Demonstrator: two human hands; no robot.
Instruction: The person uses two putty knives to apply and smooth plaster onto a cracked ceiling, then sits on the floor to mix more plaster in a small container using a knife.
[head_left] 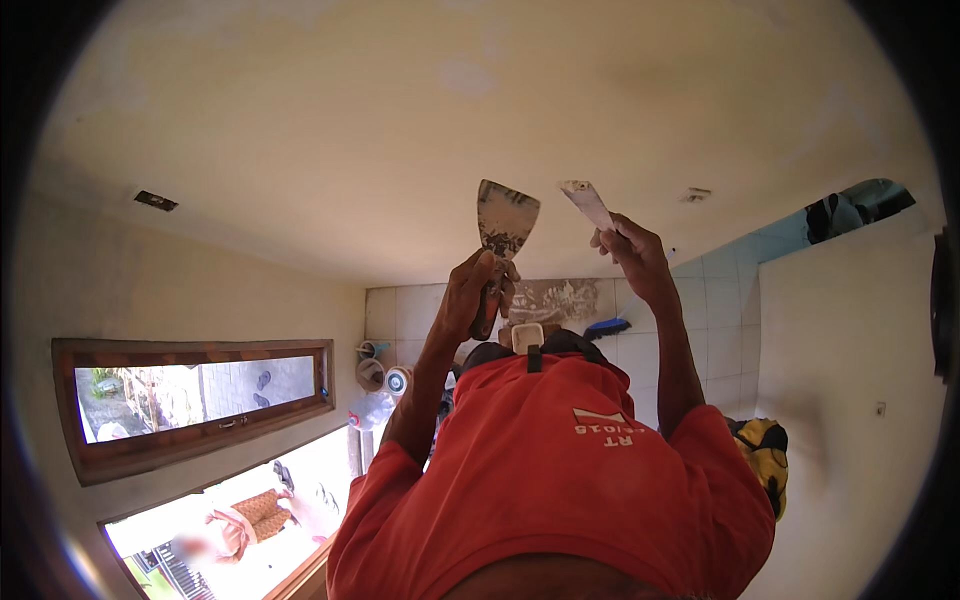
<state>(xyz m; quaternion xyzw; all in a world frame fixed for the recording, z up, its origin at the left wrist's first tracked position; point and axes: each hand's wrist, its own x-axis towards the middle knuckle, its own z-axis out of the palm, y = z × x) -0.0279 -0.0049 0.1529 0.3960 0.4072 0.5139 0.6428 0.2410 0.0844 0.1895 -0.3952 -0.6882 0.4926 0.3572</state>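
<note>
My left hand (480,290) is raised and shut on the handle of a broad putty knife (507,222), whose stained blade points up at the cream ceiling (400,120). My right hand (635,260) is raised beside it, shut on a narrower scraper (588,203) with pale filler on its blade. The two blades stand a little apart, close under the ceiling. Below the arms, a red shirt (560,480) fills the lower middle of the view.
A wood-framed window (200,400) is set in the left wall, above a bright opening where a person in patterned clothes (250,520) is outside. White wall tiles (720,300), a blue brush (607,326), a yellow patterned cloth (765,450) and a small dark ceiling fitting (155,200) also show.
</note>
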